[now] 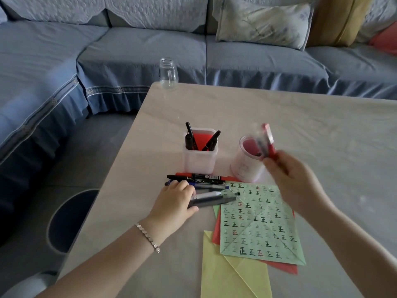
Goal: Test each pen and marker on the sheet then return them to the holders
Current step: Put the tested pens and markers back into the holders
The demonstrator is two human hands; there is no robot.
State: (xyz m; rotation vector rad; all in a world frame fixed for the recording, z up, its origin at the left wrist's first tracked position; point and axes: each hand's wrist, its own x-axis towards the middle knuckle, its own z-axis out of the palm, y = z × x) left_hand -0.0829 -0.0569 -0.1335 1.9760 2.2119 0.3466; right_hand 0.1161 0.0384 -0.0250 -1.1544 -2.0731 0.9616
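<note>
Glass jar [168, 74] stands well beyond square holder [199, 161]

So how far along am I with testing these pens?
Done: the green sheet is full of test marks, and black markers stand in the square holder. In hand: your right hand holds a pen bunch at the round holder. Left: the loose pens your left hand grips.

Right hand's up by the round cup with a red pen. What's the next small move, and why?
Probably lower the red pen into the round holder and let go. The right hand grips it right over the holder's rim, though that part is blurred. The left hand already curls over loose pens beside the marked green sheet.
</note>
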